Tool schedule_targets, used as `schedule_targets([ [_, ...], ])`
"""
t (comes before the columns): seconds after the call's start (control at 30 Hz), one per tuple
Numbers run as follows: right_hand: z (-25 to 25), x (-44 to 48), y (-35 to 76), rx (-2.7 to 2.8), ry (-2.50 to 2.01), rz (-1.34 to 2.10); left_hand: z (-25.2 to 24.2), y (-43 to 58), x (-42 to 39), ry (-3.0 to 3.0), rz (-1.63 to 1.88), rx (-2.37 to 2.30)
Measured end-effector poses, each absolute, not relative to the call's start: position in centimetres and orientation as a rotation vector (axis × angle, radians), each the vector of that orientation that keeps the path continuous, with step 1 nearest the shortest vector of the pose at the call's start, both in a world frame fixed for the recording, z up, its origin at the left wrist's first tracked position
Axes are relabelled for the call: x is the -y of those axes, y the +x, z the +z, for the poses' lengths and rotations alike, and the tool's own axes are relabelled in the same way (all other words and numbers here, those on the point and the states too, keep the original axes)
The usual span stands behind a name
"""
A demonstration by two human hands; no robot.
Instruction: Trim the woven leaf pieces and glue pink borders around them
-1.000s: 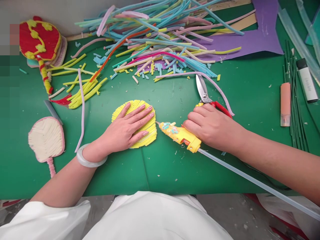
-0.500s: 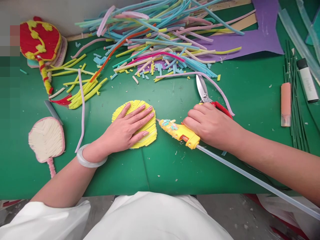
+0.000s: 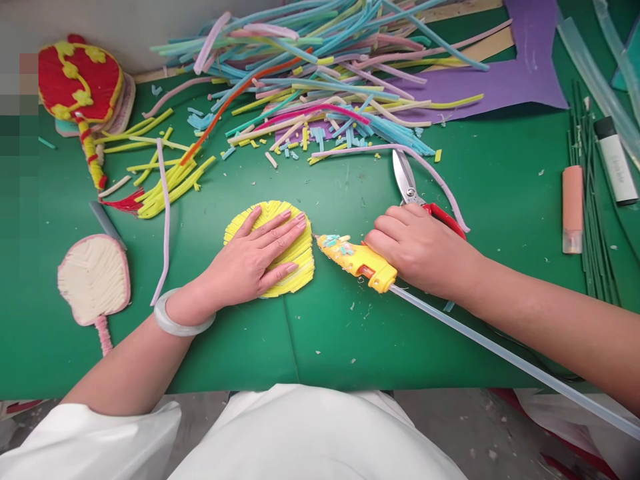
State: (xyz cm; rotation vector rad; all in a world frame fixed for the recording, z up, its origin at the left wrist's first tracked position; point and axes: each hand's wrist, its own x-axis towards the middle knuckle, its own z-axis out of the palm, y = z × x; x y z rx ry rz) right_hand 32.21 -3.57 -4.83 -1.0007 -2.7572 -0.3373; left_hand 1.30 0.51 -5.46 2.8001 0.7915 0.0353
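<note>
My left hand [image 3: 257, 250] lies flat with fingers spread on a round yellow piece [image 3: 295, 272] covered in strips of pipe cleaner, and hides much of its middle and left. My right hand [image 3: 413, 247] is wrapped round a yellow hot glue gun [image 3: 357, 261], whose handle is hidden in the fist. The gun's nozzle points left, right beside the yellow piece's right edge; whether the two touch I cannot tell. From its back end a long clear glue stick [image 3: 475, 340] runs to the lower right. Just behind the right hand lie red-handled scissors [image 3: 409, 187], partly covered.
Many coloured pipe cleaners [image 3: 300, 80] are heaped at the back over purple sheet [image 3: 500, 87]. At left lie a cream fan [image 3: 95, 277] and a red fan [image 3: 83, 80]. Green wires [image 3: 593, 220], an orange tube [image 3: 571, 207] and a white bottle [image 3: 615, 163] are at right.
The glue gun's back end has shifted very slightly left and up with my right hand. My left hand stays flat on the yellow piece.
</note>
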Motion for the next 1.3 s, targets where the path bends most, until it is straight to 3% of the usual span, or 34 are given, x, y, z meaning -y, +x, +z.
schedule_targets([
  [1.3, -5.5, 2.4, 32.0, 2.695, -1.044, -0.321, -5.5, 1.3, -0.5, 2.74, 0.147, -0.786],
])
